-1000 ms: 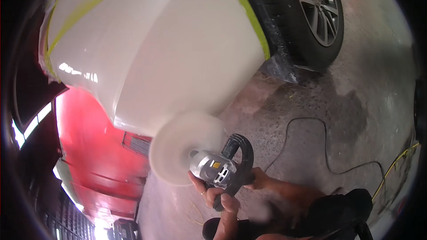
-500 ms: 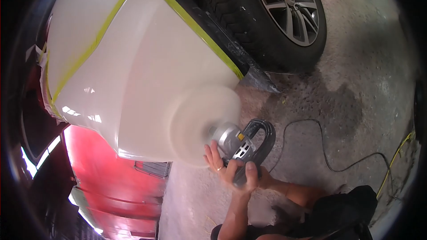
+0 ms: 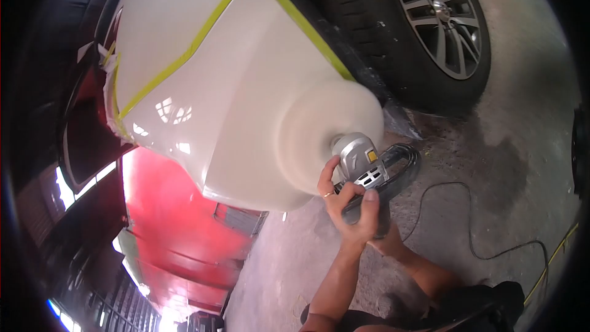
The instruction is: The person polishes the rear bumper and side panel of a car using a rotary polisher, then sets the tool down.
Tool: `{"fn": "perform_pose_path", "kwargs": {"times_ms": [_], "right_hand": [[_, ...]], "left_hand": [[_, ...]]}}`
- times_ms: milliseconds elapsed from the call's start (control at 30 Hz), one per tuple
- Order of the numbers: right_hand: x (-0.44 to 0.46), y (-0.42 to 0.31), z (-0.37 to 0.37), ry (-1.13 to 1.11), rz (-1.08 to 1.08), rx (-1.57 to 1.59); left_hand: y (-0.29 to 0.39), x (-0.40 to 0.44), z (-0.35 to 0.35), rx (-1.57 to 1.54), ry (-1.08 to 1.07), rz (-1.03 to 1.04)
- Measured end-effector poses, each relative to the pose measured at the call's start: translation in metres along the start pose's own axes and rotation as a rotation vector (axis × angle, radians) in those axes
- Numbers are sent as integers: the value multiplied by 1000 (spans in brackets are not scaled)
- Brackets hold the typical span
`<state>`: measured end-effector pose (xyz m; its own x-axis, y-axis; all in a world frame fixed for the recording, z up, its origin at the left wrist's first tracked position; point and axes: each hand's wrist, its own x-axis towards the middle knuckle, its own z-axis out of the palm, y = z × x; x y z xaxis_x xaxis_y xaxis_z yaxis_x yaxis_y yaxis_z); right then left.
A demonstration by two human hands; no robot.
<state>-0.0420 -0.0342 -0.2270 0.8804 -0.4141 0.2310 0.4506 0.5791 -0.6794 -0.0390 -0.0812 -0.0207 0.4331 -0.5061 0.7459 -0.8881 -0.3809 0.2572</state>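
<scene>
A silver-and-black power polisher (image 3: 356, 155) is held against a glossy white car body panel (image 3: 239, 117). Its pale round pad (image 3: 304, 141) is smeared by motion and overlaps the panel's lower edge. My left hand (image 3: 351, 206), wearing a ring, wraps its fingers and thumb around the polisher's dark body. Behind it, my right hand (image 3: 387, 241) is closed at the rear of the tool, its fingers mostly hidden. A black loop handle (image 3: 407, 158) sticks out beside the silver head. Yellow-green masking tape (image 3: 200, 40) borders the panel.
A tyre with a spoked alloy wheel (image 3: 440, 12) stands close at the upper right. A black cord (image 3: 470, 221) snakes over the concrete floor (image 3: 528, 147), near a yellow line (image 3: 556, 252). A red vehicle body (image 3: 166, 209) is at the lower left.
The view has shifted, moving the scene rightward. Both hands have carried the polisher along the panel, bringing the blurred pad nearer the taped edge beside the wheel.
</scene>
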Motion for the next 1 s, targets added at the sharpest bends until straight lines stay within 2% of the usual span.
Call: {"fn": "perform_pose_path", "kwargs": {"times_ms": [67, 233, 367, 433, 500, 567, 667, 733, 767, 833, 900, 1000], "right_hand": [[0, 6, -4, -33, -7, -59], [4, 10, 1, -104, -103, -235], [21, -7, 7, -202, -86, -423], [38, -26, 11, -197, -235, -694], [48, -53, 9, -178, -304, -766], [49, -72, 4, -162, -364, -836], [48, -78, -7, -180, -240, -738], [44, -66, -9, -103, -157, -502], [42, -59, -10, -111, -158, -503], [38, -47, -10, -40, 25, -318], [33, -51, 1, 2, -12, -237], [34, -49, 2, 21, -15, -162]], "left_hand": [[-9, -12, -15, -83, 62, -85], [-39, -51, -52, -320, 331, -38], [-49, -63, -85, -466, 549, 18], [-53, -61, -97, -535, 602, 24], [-48, -57, -102, -732, 737, -80], [-45, -51, -95, -787, 767, -84], [-41, -37, -73, -595, 600, 35], [-30, -21, -58, -509, 498, 7], [-27, -16, -54, -463, 408, -55], [-26, 0, -45, -264, 254, 15], [-12, 24, -36, -23, 157, 168], [-10, 39, -27, -30, 115, 204]]}}
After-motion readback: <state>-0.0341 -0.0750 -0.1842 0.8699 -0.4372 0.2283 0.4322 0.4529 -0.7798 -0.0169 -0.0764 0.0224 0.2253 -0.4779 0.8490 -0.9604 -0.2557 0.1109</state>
